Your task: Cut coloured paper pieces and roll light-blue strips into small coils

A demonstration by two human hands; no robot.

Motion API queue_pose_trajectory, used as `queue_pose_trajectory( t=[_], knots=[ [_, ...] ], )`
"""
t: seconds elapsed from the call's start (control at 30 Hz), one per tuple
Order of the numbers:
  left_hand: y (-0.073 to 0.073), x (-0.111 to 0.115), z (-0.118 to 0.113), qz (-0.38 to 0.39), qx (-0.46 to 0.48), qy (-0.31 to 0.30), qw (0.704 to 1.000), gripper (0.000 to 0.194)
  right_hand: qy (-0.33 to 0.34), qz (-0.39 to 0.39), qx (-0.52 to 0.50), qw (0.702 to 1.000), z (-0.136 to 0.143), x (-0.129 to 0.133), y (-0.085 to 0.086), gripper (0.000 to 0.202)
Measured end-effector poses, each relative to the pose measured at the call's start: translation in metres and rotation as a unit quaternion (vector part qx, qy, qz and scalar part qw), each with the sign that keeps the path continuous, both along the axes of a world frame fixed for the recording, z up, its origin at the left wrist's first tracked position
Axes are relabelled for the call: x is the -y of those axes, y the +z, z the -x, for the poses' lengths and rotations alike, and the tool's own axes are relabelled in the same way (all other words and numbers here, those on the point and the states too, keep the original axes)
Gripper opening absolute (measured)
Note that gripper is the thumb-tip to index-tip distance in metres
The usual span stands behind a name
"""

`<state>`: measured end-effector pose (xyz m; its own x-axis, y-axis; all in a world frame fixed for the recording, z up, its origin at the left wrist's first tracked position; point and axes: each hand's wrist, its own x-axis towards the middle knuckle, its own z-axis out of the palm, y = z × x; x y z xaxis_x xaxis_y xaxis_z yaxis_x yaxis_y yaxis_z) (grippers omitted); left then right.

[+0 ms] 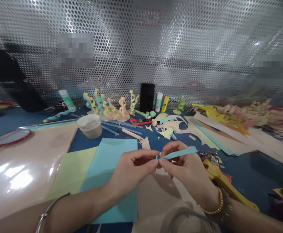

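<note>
The left hand [130,168] pinched the curled end of the blue paper strip [182,153] between thumb and forefinger, while the right hand [186,166] gripped the strip just beside it, above the beige sheet [153,200].

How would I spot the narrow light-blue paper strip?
Above the dark-blue tabletop, find the bare left hand meeting the bare right hand. The strip starts where they meet and slants up across the right hand. Unlike the broad light-blue paper sheet lying flat, it is slender, held aloft and curled at one end.
</note>
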<state>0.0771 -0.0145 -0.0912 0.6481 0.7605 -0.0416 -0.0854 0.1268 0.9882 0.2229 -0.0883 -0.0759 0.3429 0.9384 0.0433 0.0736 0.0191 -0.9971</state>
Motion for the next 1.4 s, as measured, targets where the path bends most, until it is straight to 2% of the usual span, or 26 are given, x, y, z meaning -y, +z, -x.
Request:
queue_pose_trajectory(
  t=[0.17, 0.37, 0.53, 0.67, 0.83, 0.93, 1.0, 1.17, 1.27, 1.4],
  knots=[
    [0.001, 0.001, -0.001, 0.021, 0.011, 0.007, 1.0, 0.012, -0.02, 0.009, 0.034, 0.999, -0.001, 0.0, -0.002, 0.026],
    [0.004, 0.001, -0.001, 0.043, 0.027, 0.02, 0.999, 0.013, 0.013, 0.012, -0.073, 0.997, -0.004, -0.001, -0.005, 0.027],
    [0.004, 0.001, -0.002, 0.065, 0.03, 0.022, 0.997, 0.008, 0.027, 0.048, -0.122, 0.991, -0.001, -0.002, 0.002, 0.027],
    [0.002, 0.0, -0.003, 0.095, 0.036, 0.012, 0.995, 0.014, 0.044, 0.074, -0.167, 0.982, -0.001, -0.001, 0.008, 0.021],
    [0.002, 0.0, -0.003, 0.144, 0.048, -0.001, 0.988, 0.018, 0.032, 0.087, -0.221, 0.971, -0.002, 0.01, 0.016, 0.021],
    [0.007, 0.004, -0.002, 0.174, 0.047, -0.016, 0.983, 0.016, -0.006, 0.101, -0.23, 0.968, 0.002, 0.025, 0.018, 0.02],
    [0.012, 0.007, -0.001, 0.168, 0.041, -0.029, 0.984, 0.014, -0.022, 0.115, -0.234, 0.965, 0.006, 0.038, 0.017, 0.024],
    [0.024, 0.019, 0.003, 0.081, 0.016, -0.034, 0.996, 0.01, 0.013, 0.098, -0.221, 0.97, 0.014, 0.065, 0.009, 0.029],
    [0.026, 0.031, 0.007, 0.081, 0.0, -0.011, 0.997, 0.01, 0.014, 0.094, -0.236, 0.967, 0.016, 0.069, 0.003, 0.033],
    [0.02, 0.051, 0.008, 0.082, -0.031, 0.006, 0.996, 0.008, 0.038, 0.103, -0.229, 0.967, 0.017, 0.066, -0.008, 0.04]
  ],
)
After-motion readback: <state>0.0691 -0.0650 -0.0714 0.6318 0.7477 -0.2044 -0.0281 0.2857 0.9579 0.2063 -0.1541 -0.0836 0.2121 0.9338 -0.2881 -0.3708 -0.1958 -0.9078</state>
